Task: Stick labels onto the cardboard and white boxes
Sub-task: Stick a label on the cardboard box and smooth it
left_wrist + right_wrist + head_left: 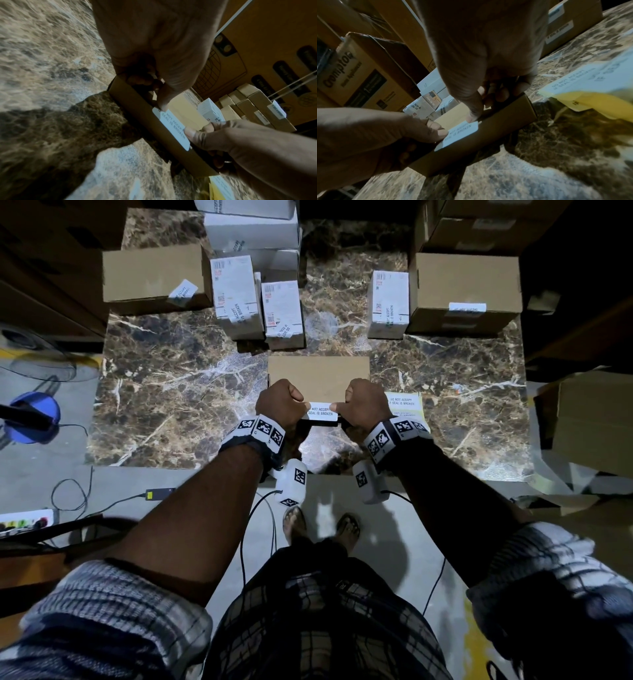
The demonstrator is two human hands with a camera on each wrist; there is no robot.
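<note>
Currently, the left hand (279,402) and right hand (364,404) are gripping the near cardboard box (318,374), thumbs pressing a label (320,410) over its near edge. Far boxes (466,285) are already showing labels; more labels (406,402) are waiting at right.

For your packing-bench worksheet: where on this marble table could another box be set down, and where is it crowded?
Bare marble lies left of the cardboard box both hands press, and right beyond the label sheet. The far edge is crowded: white boxes and brown cartons.
</note>
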